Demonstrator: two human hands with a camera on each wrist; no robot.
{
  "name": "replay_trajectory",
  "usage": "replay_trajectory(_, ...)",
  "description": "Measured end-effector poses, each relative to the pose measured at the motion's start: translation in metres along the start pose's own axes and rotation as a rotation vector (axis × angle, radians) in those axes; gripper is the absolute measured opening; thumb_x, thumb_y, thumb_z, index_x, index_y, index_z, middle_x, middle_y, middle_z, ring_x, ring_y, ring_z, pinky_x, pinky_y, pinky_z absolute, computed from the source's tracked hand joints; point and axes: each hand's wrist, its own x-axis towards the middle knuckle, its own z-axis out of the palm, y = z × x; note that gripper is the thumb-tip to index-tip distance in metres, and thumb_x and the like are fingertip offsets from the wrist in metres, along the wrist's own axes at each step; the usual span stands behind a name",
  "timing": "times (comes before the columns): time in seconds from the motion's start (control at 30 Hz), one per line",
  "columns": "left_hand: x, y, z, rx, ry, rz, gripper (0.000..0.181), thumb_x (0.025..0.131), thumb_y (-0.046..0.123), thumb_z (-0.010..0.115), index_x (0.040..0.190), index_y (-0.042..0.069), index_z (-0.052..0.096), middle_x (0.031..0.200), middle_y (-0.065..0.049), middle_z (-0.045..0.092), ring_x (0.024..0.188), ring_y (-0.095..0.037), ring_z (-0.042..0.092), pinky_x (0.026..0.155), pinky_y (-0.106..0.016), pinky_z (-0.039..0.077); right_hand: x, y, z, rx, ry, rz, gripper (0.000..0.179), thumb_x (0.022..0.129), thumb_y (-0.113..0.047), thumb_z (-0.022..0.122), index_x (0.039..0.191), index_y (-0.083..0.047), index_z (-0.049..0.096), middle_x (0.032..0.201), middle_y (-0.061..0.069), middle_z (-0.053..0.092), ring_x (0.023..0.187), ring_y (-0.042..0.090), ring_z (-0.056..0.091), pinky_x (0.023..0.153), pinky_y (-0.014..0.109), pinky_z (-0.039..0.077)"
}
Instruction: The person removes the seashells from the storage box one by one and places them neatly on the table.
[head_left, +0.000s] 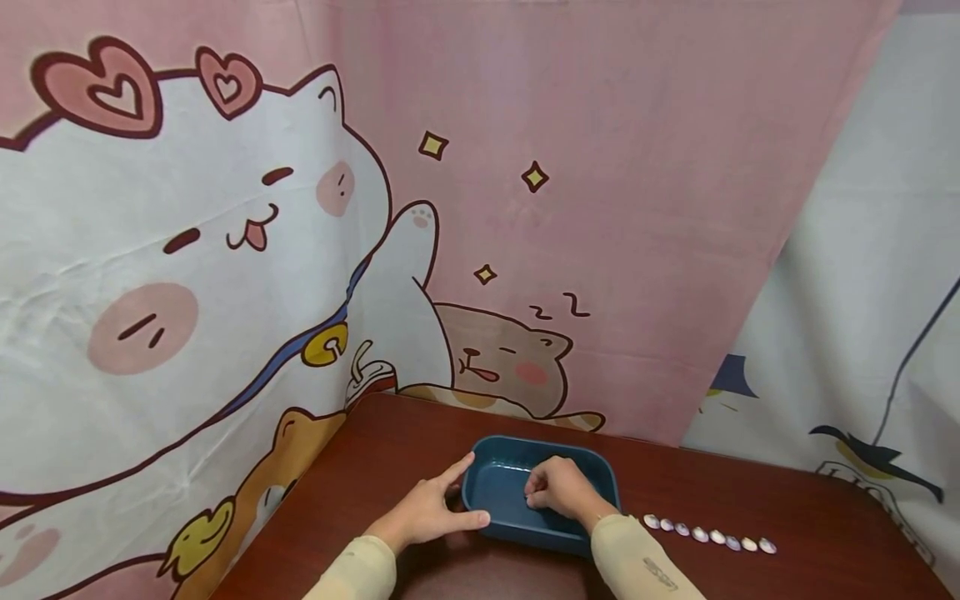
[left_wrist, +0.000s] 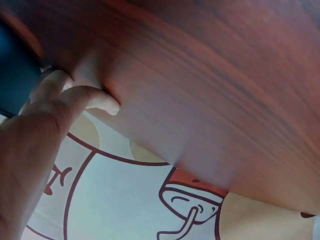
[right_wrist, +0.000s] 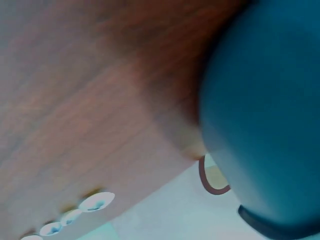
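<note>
A deep blue rectangular dish (head_left: 504, 497) with rounded corners stands on the table. My left hand (head_left: 429, 510) is at its left end, thumb and index finger spread straight against the rim. In the left wrist view, another finger of the left hand (left_wrist: 42, 117) extends over the wood beside the dish. My right hand (head_left: 562, 490) reaches inside the dish, its fingers bent and their tips drawn together near the bottom. Whether something small is between those fingertips cannot be seen. The right wrist view has the dish's outer wall (right_wrist: 265, 110), which hides the right hand.
Several small whitish-purple shells (head_left: 717, 537) lie in a slanting row to the right of the dish; some of these shells (right_wrist: 96, 201) also appear in the right wrist view. The red-brown table (head_left: 427, 421) meets a cartoon-printed cloth (head_left: 637, 250) behind and at the left.
</note>
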Motion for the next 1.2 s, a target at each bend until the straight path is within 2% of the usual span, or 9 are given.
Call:
replay_trajectory(0.2, 0.0001, 0.0001, 0.0014, -0.002, 0.002, 0.0, 0.106, 0.087, 0.068, 0.079, 0.171, 0.031, 0.026, 0.153, -0.02, 0.062, 0.14, -0.037, 0.063, 0.11, -0.072, 0.046, -0.0021, 0.0084, 0.0006, -0.02, 0.02, -0.065, 0.005, 0.085, -0.012, 0.09, 0.087, -0.014, 0.086, 0.085, -0.007, 0.08, 0.08, 0.007, 0.066, 0.074, 0.035, 0.061)
replay_trajectory(0.37, -0.0004, -0.0005, 0.0024, 0.001, 0.013, 0.004, 0.106, 0.087, 0.066, 0.08, 0.171, 0.031, 0.027, 0.152, -0.019, 0.062, 0.139, -0.037, 0.063, 0.111, -0.072, 0.046, -0.0029, 0.009, -0.0005, -0.004, 0.002, -0.045, 0.006, 0.085, -0.013, 0.09, 0.088, -0.015, 0.086, 0.085, -0.007, 0.079, 0.082, 0.008, 0.066, 0.075, 0.036, 0.062)
replay_trajectory(0.6, 0.0002, -0.0006, 0.0019, 0.011, 0.015, 0.0, 0.106, 0.086, 0.068, 0.079, 0.171, 0.033, 0.027, 0.152, -0.017, 0.063, 0.139, -0.037, 0.063, 0.109, -0.074, 0.046, -0.0033, 0.0052, -0.0008, -0.006, 0.022, -0.04, 0.01, 0.085, -0.013, 0.091, 0.09, -0.012, 0.083, 0.084, -0.005, 0.078, 0.078, 0.007, 0.065, 0.074, 0.033, 0.06)
replay_trajectory(0.87, 0.0, 0.0001, 0.0019, -0.002, 0.011, -0.005, 0.106, 0.086, 0.068, 0.079, 0.171, 0.033, 0.026, 0.152, -0.018, 0.063, 0.139, -0.038, 0.063, 0.109, -0.075, 0.045, -0.0023, 0.006, 0.0007, -0.012, 0.018, -0.013, 0.011, 0.087, -0.013, 0.089, 0.097, -0.01, 0.084, 0.09, -0.002, 0.08, 0.084, 0.012, 0.069, 0.081, 0.044, 0.063)
replay_trajectory(1.2, -0.0004, -0.0005, 0.0012, -0.008, 0.008, -0.015, 0.105, 0.086, 0.068, 0.079, 0.171, 0.034, 0.027, 0.153, -0.017, 0.063, 0.14, -0.038, 0.062, 0.11, -0.076, 0.043, -0.0014, 0.0036, 0.0022, -0.019, -0.012, -0.028, 0.011, 0.091, -0.015, 0.086, 0.102, -0.011, 0.085, 0.093, -0.002, 0.081, 0.086, 0.012, 0.071, 0.083, 0.045, 0.063)
